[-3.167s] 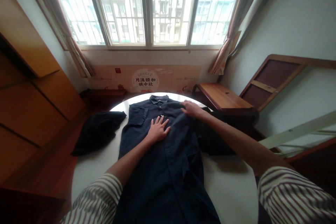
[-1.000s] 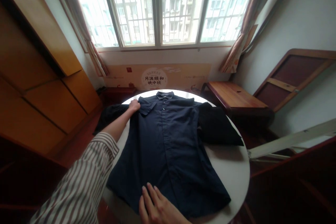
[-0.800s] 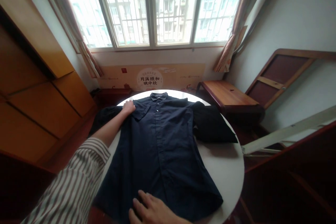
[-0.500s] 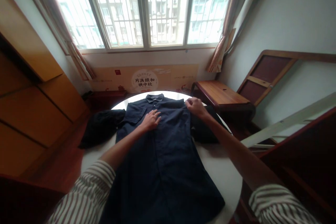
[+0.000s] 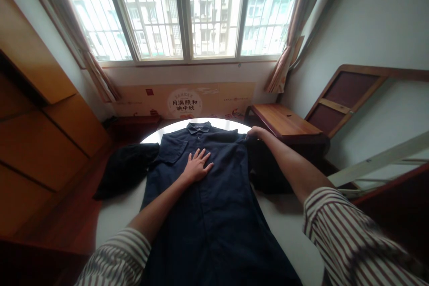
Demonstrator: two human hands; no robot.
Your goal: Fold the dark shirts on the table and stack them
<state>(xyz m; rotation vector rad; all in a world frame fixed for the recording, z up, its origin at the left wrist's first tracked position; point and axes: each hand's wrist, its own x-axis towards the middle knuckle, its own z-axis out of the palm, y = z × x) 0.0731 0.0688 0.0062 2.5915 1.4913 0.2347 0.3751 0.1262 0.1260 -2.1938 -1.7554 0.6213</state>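
A dark blue shirt lay face up on the round white table, its collar at twelve o'clock. The left hand pressed flat on the chest, fingers spread. At one o'clock the right hand curled over the shoulder seam. One sleeve hung off the table at ten o'clock.

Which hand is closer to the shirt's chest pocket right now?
Left. The left hand lies flat on the shirt front, just beside the chest pocket; the right hand is at the opposite shoulder, across the button line.

Dark navy button-up shirt spread flat, collar away.
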